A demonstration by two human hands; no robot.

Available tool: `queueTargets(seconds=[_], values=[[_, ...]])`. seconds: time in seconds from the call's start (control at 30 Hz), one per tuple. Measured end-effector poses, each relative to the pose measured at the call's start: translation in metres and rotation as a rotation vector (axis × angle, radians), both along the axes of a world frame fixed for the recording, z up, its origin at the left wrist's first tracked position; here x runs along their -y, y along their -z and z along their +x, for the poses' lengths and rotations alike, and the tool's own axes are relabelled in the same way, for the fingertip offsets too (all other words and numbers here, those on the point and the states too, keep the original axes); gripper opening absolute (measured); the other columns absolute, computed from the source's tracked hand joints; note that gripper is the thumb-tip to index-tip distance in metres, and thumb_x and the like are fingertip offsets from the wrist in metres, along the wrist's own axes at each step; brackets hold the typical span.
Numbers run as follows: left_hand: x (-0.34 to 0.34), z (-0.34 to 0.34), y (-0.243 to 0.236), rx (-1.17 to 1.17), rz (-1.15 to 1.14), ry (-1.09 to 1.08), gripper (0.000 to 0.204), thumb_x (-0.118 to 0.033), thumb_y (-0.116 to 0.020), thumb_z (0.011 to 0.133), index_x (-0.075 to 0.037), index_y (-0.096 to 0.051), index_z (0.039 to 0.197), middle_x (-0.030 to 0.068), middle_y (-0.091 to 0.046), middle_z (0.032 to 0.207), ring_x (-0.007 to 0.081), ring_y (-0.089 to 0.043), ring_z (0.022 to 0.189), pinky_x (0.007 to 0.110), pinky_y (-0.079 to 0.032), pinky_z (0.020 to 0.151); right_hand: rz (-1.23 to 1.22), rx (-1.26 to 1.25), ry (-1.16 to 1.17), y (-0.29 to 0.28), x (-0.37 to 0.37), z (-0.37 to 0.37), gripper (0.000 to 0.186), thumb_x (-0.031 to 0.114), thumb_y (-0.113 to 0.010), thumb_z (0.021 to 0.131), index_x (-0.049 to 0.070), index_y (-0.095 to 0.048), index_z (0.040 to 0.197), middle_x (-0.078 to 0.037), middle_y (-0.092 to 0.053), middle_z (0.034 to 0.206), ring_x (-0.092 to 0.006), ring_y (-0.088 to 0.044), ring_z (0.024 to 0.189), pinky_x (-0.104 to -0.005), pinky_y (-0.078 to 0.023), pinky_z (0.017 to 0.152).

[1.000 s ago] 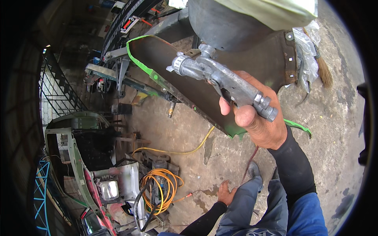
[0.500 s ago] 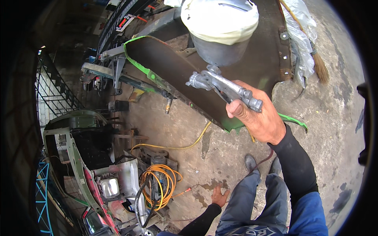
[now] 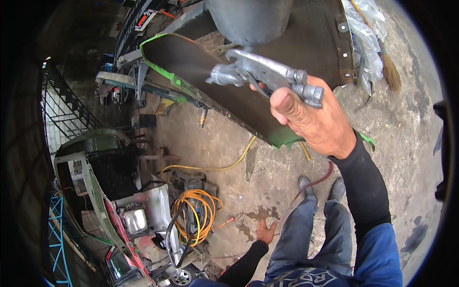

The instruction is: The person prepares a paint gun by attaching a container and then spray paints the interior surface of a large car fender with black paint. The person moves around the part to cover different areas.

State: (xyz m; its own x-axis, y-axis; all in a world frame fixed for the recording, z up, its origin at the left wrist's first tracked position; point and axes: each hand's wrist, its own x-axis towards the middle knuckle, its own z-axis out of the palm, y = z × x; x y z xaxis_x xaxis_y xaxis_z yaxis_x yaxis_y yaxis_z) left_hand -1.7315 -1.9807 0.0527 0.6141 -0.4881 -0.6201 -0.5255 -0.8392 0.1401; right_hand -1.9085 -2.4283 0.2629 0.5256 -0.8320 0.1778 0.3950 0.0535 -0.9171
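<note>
My right hand (image 3: 318, 119) is wrapped round the handle of a metallic spray gun (image 3: 267, 71). A faint haze shows off its nozzle, on the left. Above the gun sits its dark grey cup (image 3: 251, 21), cut off by the top of the view. Behind and below the gun lies a dark brown, curved vehicle body panel (image 3: 306, 52) with bright green edges, and the nozzle is apart from it. My left hand (image 3: 266, 230) hangs low over the floor with its fingers spread, holding nothing.
A coiled orange hose (image 3: 196, 215) lies by a machine at the lower left, beside a vehicle shell (image 3: 95, 182). A yellow hose (image 3: 215, 167) and a dark red hose (image 3: 318, 182) cross the concrete. A broom (image 3: 389, 69) and plastic sheeting (image 3: 370, 33) lie at the upper right.
My right hand has raised the spray gun and shifted its nozzle leftward. The cup's white cloth cover has passed out of view at the top. Haze now shows by the nozzle.
</note>
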Motion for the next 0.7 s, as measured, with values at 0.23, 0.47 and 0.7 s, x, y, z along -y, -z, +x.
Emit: queueTargets(seconds=[0.23, 0.47, 0.7], values=[[-0.021, 0.000, 0.006, 0.043, -0.039, 0.031, 0.065, -0.044, -0.065, 0.087, -0.008, -0.045, 0.136, 0.0192, -0.048, 0.136, 0.0376, -0.044, 0.128, 0.049, -0.036, 0.105, 0.102, -0.305, -0.099, 0.038, -0.026, -0.026, 0.070, 0.067, -0.058, 0.086, 0.000, -0.063, 0.107, -0.003, -0.052, 0.072, -0.0111, -0.046, 0.071, -0.0308, -0.042, 0.064], [-0.015, 0.003, 0.006, -0.019, -0.043, -0.036, 0.070, -0.052, -0.063, 0.085, -0.013, -0.043, 0.140, 0.0154, -0.044, 0.142, 0.0363, -0.039, 0.133, 0.058, -0.029, 0.106, 0.056, -0.239, -0.056, 0.025, -0.028, -0.027, 0.059, 0.057, -0.064, 0.089, 0.001, -0.063, 0.105, -0.003, -0.056, 0.072, -0.0101, -0.047, 0.069, -0.0299, -0.043, 0.063], [-0.014, 0.008, 0.005, -0.022, -0.076, -0.060, 0.067, -0.051, -0.063, 0.085, -0.015, -0.045, 0.139, 0.0162, -0.046, 0.139, 0.0385, -0.041, 0.131, 0.059, -0.030, 0.105, 0.085, 0.006, -0.054, -0.021, -0.027, -0.021, 0.079, 0.068, -0.067, 0.078, -0.002, -0.059, 0.114, 0.000, -0.054, 0.082, -0.0094, -0.049, 0.077, -0.0257, -0.042, 0.069]])
